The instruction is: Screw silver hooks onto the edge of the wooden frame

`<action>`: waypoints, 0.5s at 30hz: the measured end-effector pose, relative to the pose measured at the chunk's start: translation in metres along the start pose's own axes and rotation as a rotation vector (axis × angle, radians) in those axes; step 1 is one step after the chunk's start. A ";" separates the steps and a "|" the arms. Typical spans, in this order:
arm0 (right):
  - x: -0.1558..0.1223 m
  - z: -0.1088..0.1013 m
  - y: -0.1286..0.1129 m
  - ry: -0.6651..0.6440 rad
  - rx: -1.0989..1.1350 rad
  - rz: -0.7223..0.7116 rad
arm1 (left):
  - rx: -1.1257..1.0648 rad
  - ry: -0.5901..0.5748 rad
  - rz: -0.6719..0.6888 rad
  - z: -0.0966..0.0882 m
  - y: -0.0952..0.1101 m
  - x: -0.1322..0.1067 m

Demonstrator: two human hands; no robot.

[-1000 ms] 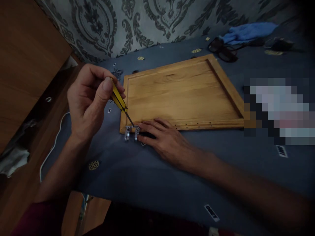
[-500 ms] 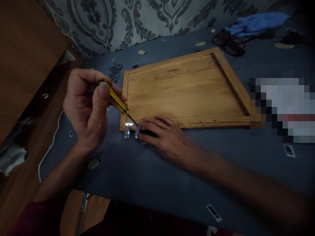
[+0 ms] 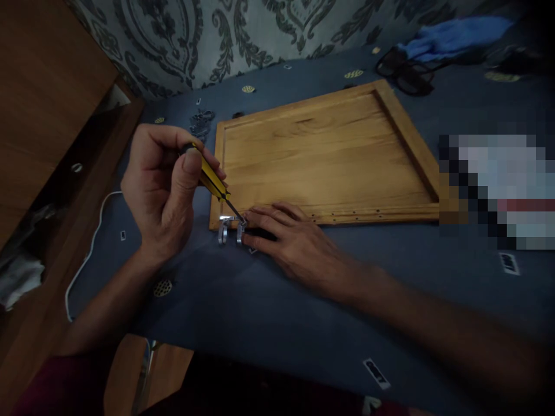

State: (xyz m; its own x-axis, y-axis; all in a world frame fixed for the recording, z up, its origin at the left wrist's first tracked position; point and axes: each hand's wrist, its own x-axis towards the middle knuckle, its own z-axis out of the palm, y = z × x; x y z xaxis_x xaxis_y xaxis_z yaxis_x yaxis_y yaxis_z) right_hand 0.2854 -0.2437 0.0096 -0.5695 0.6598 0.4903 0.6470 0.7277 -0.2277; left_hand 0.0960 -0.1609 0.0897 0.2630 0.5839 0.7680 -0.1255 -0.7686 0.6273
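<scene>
My left hand point(image 3: 167, 188) is closed around the yellow and black handle of a screwdriver point(image 3: 212, 176), thumb along its side. The screwdriver slants down to the right, and its tip meets a shiny metal bracket point(image 3: 223, 231) with two prongs. This bracket sits on the near left edge of a framed wooden panel point(image 3: 312, 156), its prongs hanging over the side. My right hand point(image 3: 295, 237) lies on the same edge with its fingers on the wood. Index finger and thumb press at the bracket's right part, close to the screwdriver tip; the fingers partly hide that spot.
Several small dark holes line the panel's near edge. Behind it on the patterned dark blue cloth point(image 3: 260, 294) lie a pile of small metal pieces point(image 3: 202, 122), sunglasses point(image 3: 407, 72) and a blue cloth point(image 3: 459, 37). A white cable point(image 3: 93, 248) runs at left. A blurred-out item point(image 3: 507, 190) is at right.
My left hand and the screwdriver handle have shifted slightly right, with the tip still at the bracket. My right hand and the panel stay in place.
</scene>
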 end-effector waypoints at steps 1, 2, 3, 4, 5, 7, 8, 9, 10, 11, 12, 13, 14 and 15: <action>0.000 0.000 0.000 0.000 0.002 -0.001 | 0.006 -0.002 0.001 -0.001 -0.001 0.000; 0.000 0.000 0.000 -0.001 0.006 -0.001 | 0.018 -0.004 -0.002 -0.001 -0.002 0.000; 0.000 0.000 0.000 0.004 0.011 -0.003 | 0.036 -0.010 -0.005 -0.002 -0.003 0.000; 0.000 0.000 0.000 0.008 0.016 -0.005 | 0.054 -0.014 -0.008 -0.003 -0.003 0.000; 0.000 0.000 0.000 0.009 0.020 -0.007 | 0.068 -0.017 -0.007 -0.003 -0.003 0.000; 0.000 0.001 0.000 0.004 0.026 -0.004 | 0.076 -0.022 0.009 -0.004 -0.003 0.000; 0.000 0.002 0.000 -0.002 0.026 0.001 | 0.075 -0.020 0.013 -0.003 -0.002 0.000; -0.001 0.002 0.000 -0.009 0.026 0.004 | 0.075 -0.020 0.014 -0.003 -0.001 0.001; -0.001 0.003 0.000 -0.015 0.026 0.005 | 0.080 -0.022 0.015 -0.003 -0.001 0.001; -0.001 0.003 0.000 -0.018 0.026 0.005 | 0.086 -0.023 0.010 -0.002 0.000 0.001; -0.001 0.003 0.001 -0.020 0.027 0.002 | 0.088 -0.025 0.002 -0.002 0.001 0.001; -0.001 0.003 0.001 -0.022 0.027 0.000 | 0.081 -0.023 -0.012 -0.002 0.001 0.002; -0.001 0.003 0.001 -0.023 0.027 0.000 | 0.049 -0.002 -0.053 -0.003 0.001 0.002; -0.001 0.002 0.000 -0.021 0.025 0.000 | -0.001 0.034 -0.111 -0.004 0.001 0.002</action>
State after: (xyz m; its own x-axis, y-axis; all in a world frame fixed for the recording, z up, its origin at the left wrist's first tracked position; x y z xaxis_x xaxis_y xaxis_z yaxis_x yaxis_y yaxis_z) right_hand 0.2852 -0.2437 0.0072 -0.5804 0.6632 0.4725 0.6341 0.7322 -0.2487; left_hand 0.0925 -0.1592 0.0927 0.2427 0.6737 0.6980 -0.0986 -0.6986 0.7086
